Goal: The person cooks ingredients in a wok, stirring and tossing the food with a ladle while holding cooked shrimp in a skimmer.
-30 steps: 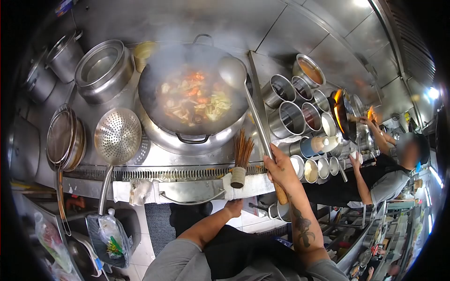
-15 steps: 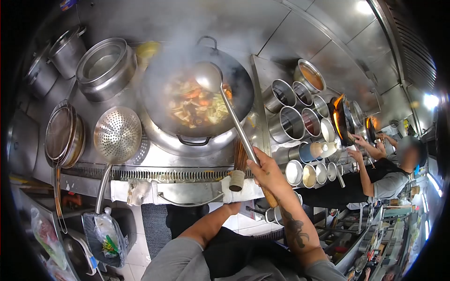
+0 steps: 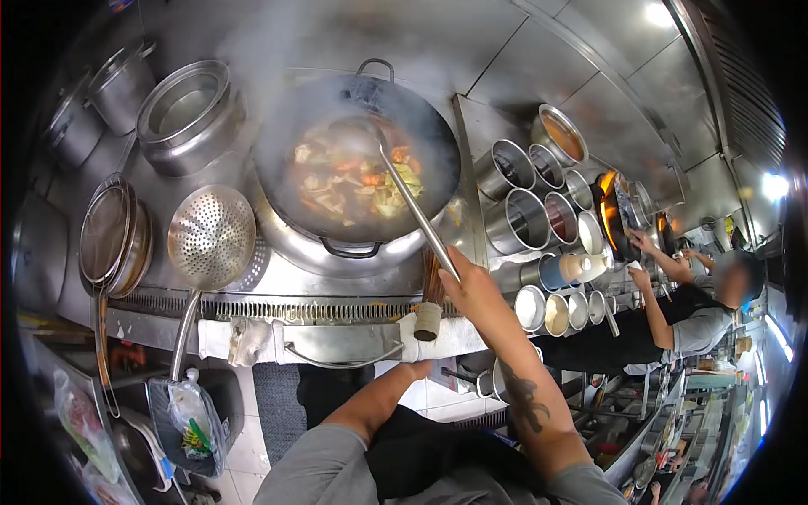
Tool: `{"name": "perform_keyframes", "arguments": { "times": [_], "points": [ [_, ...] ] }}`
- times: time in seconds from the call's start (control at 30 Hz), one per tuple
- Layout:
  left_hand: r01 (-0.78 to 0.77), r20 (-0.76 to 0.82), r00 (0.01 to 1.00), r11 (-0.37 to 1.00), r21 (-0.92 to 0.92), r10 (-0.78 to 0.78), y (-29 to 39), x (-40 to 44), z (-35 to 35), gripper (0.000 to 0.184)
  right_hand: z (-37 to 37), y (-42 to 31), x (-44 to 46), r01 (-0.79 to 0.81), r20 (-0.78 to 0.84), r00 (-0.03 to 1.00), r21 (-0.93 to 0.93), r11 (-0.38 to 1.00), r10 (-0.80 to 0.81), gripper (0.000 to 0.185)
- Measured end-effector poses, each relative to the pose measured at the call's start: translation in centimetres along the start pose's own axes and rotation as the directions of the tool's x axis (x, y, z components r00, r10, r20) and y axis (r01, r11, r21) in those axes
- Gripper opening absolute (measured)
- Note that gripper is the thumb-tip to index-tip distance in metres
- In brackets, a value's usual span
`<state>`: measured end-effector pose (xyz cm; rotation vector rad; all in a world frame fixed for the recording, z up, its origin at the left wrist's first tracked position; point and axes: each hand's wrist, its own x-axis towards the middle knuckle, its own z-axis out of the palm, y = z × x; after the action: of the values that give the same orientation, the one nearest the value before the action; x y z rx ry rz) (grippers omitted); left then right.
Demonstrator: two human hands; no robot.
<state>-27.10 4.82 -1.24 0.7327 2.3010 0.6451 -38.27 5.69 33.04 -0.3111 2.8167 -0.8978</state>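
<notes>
Left hand [image 3: 412, 370]: low at the counter's front edge, nearest the white towel [image 3: 461, 333]; fingers too hidden to tell whether curled or spread.

Right hand [image 3: 471, 290]: fingers wrapped round the shaft of a long-handled steel ladle [image 3: 414, 202]; of the two hands, the one nearer the wok.

Bamboo brush [image 3: 427, 321]: tied bundle at the counter edge, just beside the right hand, on its left.

Ladle axis: a slant running forward and leftward from the right fingers, over the near rim, to the bowl within the wok — contact with the food lost in steam.

Black wok [image 3: 436, 156]: ahead and left of the right hand; loop handles at near and far rims; inside, cut vegetables [image 3: 337, 198], pale green and orange.

Lettering: no brand or label legible.
</notes>
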Motion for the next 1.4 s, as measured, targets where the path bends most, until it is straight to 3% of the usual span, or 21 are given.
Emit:
{"name": "perform_keyframes", "arguments": {
  "times": [0.07,0.17,0.27,0.37,0.47,0.63,0.8,0.93,1.0,1.07,1.17,1.3,1.33,1.37,1.4],
  "points": [
    [0.001,-0.009,1.000,1.000,-0.003,-0.001,0.1,0.1,-0.3,0.079,0.9,0.0,1.0,0.019,-0.051,0.999,-0.020,1.000,-0.020,0.044],
    [0.004,-0.015,1.000,1.000,-0.017,-0.004,0.1,0.2,-0.4,0.079,2.6,1.8,1.1,0.220,-0.164,0.962,-0.001,0.976,-0.217,0.043],
    [0.007,-0.016,1.000,1.000,-0.018,-0.007,0.2,0.2,-0.6,0.079,1.8,1.2,0.5,0.004,0.060,0.998,0.271,0.963,-0.021,0.043],
    [0.008,-0.024,1.000,1.000,-0.022,-0.008,0.1,0.2,-0.7,0.079,0.8,-0.8,-0.1,-0.216,0.226,0.968,0.552,0.806,0.104,0.044],
    [0.006,-0.031,1.000,1.000,-0.019,-0.007,0.3,0.1,-0.6,0.079,1.0,-0.8,-0.6,-0.188,0.182,0.977,0.472,0.861,0.114,0.044],
    [-0.012,-0.079,0.997,1.000,-0.027,0.010,0.2,-0.8,0.1,0.079,1.7,0.8,-1.0,0.003,0.072,0.997,0.325,0.946,-0.028,0.042],
    [-0.034,-0.141,0.990,0.999,-0.021,0.031,0.0,-2.8,2.0,0.079,0.5,-0.7,-1.6,-0.046,0.077,0.997,0.248,0.968,0.028,0.041],
    [-0.012,0.069,0.998,0.999,0.049,0.008,0.4,-3.6,0.5,0.072,0.3,-1.5,-2.2,0.002,0.045,0.999,0.254,0.967,-0.014,0.041],
    [0.002,0.084,0.996,1.000,0.011,-0.003,0.6,-3.6,0.5,0.072,-0.6,-2.7,-2.7,-0.125,0.142,0.987,0.345,0.930,0.079,0.041],
    [0.014,0.076,0.997,1.000,-0.005,-0.013,0.4,-3.4,0.9,0.075,-1.5,-3.7,-3.1,-0.387,0.324,0.909,0.421,0.820,0.263,0.041],
    [0.003,0.033,0.999,0.996,-0.085,0.000,0.5,-3.7,1.1,0.073,-0.4,-1.9,-3.1,-0.159,0.143,0.982,0.302,0.940,0.120,0.041],
    [-0.036,-0.012,0.999,0.991,-0.129,0.035,2.1,-6.3,-1.7,0.068,0.6,-1.0,-2.5,-0.029,0.033,0.999,0.232,0.972,0.022,0.039],
    [-0.122,-0.156,0.981,0.992,-0.044,0.114,1.9,-6.5,-0.8,0.071,0.9,-0.5,-2.2,0.001,0.011,1.000,0.211,0.977,-0.003,0.038],
    [-0.104,-0.075,0.993,0.988,-0.112,0.096,1.7,-7.1,-0.6,0.071,1.5,0.3,-1.6,0.031,-0.013,1.000,0.192,0.981,-0.029,0.037],
    [-0.079,0.007,0.997,0.981,-0.176,0.082,1.5,-7.7,-0.7,0.071,3.4,2.5,-0.3,0.405,-0.250,0.889,0.045,0.913,-0.383,0.039]
  ]
}}
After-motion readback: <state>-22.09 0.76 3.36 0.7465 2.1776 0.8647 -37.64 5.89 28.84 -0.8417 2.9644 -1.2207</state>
